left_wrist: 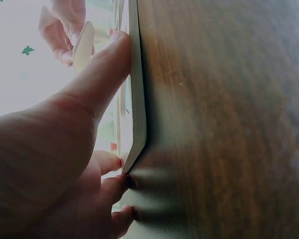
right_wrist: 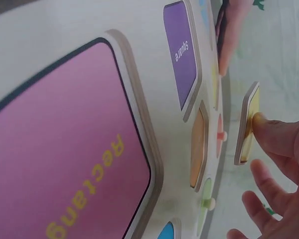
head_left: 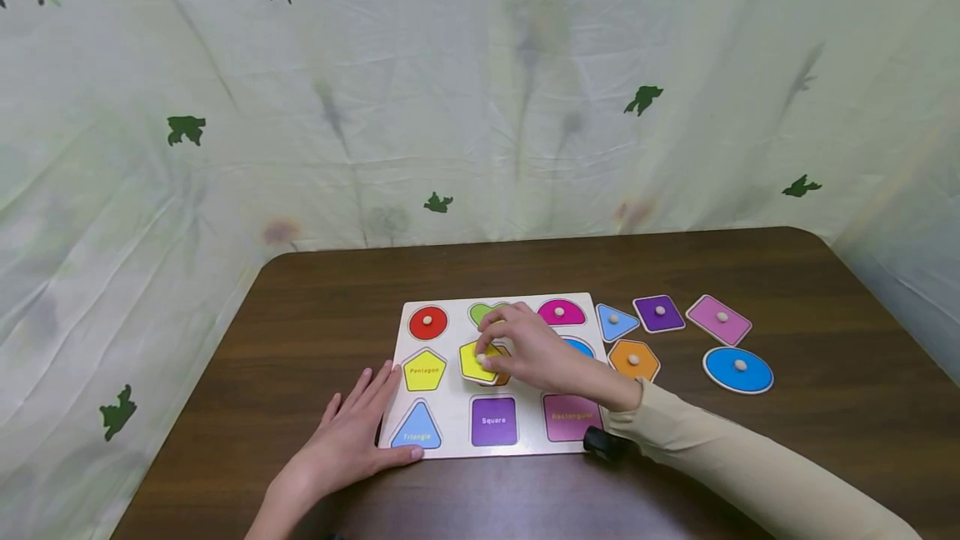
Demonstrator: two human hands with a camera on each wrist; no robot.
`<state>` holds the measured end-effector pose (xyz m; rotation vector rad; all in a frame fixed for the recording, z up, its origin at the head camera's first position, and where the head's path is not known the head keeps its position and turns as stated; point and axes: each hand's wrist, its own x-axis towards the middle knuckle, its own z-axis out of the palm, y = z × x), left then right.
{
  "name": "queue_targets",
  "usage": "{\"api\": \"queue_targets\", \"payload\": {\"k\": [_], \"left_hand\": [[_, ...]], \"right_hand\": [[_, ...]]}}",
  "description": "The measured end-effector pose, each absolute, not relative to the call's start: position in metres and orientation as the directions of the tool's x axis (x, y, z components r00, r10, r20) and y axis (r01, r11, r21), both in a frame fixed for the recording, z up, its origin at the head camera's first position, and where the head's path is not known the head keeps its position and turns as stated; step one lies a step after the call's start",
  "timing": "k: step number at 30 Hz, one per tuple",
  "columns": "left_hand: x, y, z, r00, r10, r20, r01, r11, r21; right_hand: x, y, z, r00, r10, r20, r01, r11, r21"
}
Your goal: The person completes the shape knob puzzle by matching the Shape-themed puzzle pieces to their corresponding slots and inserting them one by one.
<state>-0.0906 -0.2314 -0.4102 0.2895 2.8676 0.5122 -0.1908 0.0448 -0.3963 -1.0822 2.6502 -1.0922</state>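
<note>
A white puzzle board (head_left: 456,423) lies on the table, with printed shape recesses. My right hand (head_left: 532,352) pinches the small knob of a yellow pentagon piece (head_left: 471,365). In the right wrist view this piece (right_wrist: 248,124) is raised off the board, tilted on edge to the camera. From the head it overlaps the orange hexagon recess (head_left: 505,369), just right of the yellow pentagon recess (head_left: 424,372). With fingers spread along the board's left edge, my left hand (head_left: 345,440) rests there, its thumb at the near left corner. In the left wrist view that thumb (left_wrist: 102,67) lies over the rim.
Seated in the board are a red circle (head_left: 427,322), a green heart (head_left: 482,312) and a magenta semicircle (head_left: 561,311). To its right lie a blue triangle (head_left: 617,325), purple square (head_left: 658,304), pink rectangle (head_left: 708,311), orange hexagon (head_left: 621,352) and blue oval (head_left: 727,373).
</note>
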Motion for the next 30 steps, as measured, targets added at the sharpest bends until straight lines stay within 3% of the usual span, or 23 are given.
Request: {"api": "queue_targets", "payload": {"k": [30], "left_hand": [[-0.091, -0.232, -0.411, -0.955, 0.232, -0.186, 0.151, 0.918, 0.367]], "right_hand": [[-0.208, -0.013, -0.394, -0.689, -0.718, 0.104, -0.661, 0.563, -0.496]]}}
